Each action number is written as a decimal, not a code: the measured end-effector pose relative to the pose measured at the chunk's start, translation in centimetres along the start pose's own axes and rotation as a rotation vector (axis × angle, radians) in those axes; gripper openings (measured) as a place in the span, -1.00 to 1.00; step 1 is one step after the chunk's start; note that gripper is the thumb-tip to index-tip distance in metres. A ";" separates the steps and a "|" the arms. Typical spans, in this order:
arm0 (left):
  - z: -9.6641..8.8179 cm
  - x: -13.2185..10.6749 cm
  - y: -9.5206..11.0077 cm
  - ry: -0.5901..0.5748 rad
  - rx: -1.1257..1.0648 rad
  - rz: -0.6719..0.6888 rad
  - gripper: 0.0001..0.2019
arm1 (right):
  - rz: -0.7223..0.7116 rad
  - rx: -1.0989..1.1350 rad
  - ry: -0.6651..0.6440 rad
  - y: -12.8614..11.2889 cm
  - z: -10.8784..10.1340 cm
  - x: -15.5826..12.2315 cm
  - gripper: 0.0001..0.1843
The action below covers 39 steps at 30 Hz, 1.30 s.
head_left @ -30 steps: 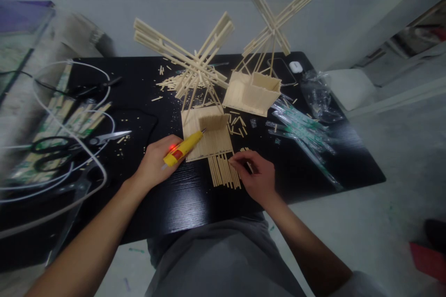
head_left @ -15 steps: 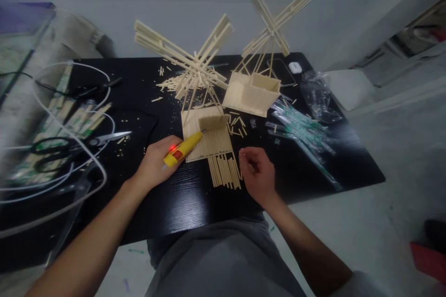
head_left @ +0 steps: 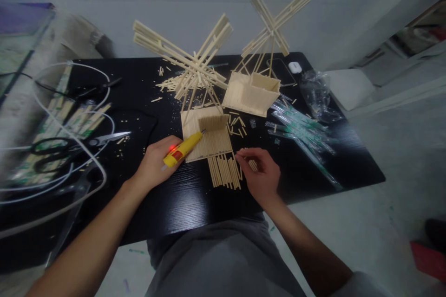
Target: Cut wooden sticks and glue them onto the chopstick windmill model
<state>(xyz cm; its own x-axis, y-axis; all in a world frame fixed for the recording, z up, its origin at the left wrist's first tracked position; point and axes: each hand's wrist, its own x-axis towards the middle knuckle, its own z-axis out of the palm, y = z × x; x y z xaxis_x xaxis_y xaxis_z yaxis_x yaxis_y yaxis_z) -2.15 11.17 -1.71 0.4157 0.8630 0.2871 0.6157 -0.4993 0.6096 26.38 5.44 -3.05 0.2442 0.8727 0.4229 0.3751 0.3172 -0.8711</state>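
My left hand [head_left: 155, 163] grips a yellow glue gun [head_left: 183, 149] with a red light on it. Its tip rests against a small upright wall on a flat panel of wooden sticks [head_left: 206, 132]. My right hand [head_left: 261, 171] is curled at the right end of a row of loose cut sticks [head_left: 225, 171] lying in front of the panel. Its fingers pinch a few short sticks [head_left: 252, 164].
On the black table [head_left: 195, 204] stand two stick windmill models [head_left: 190, 62] [head_left: 270, 32], one on a box base [head_left: 251, 93]. Scissors [head_left: 73, 141] and white cable [head_left: 69, 148] lie left. Clear wrappers [head_left: 303, 132] lie right. Stick offcuts are scattered about.
My right hand has shifted slightly right along the loose sticks and turned, with short sticks between its fingers. My left hand and the glue gun have stayed still.
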 end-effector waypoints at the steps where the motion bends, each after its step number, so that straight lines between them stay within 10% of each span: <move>1: 0.0 0.0 0.0 -0.004 0.003 -0.008 -0.85 | -0.011 0.003 -0.002 0.0 0.0 -0.1 -0.90; 39: 0.1 -0.1 0.0 -0.002 0.000 -0.023 -0.86 | 0.014 0.005 -0.124 -0.5 -0.4 -0.1 -0.87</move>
<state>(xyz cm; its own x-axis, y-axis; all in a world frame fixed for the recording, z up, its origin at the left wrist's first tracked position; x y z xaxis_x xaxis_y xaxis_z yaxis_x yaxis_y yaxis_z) -2.15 11.07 -1.77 0.4028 0.8739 0.2721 0.6249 -0.4798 0.6159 26.49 5.05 -2.61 0.1369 0.9161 0.3768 0.3678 0.3062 -0.8780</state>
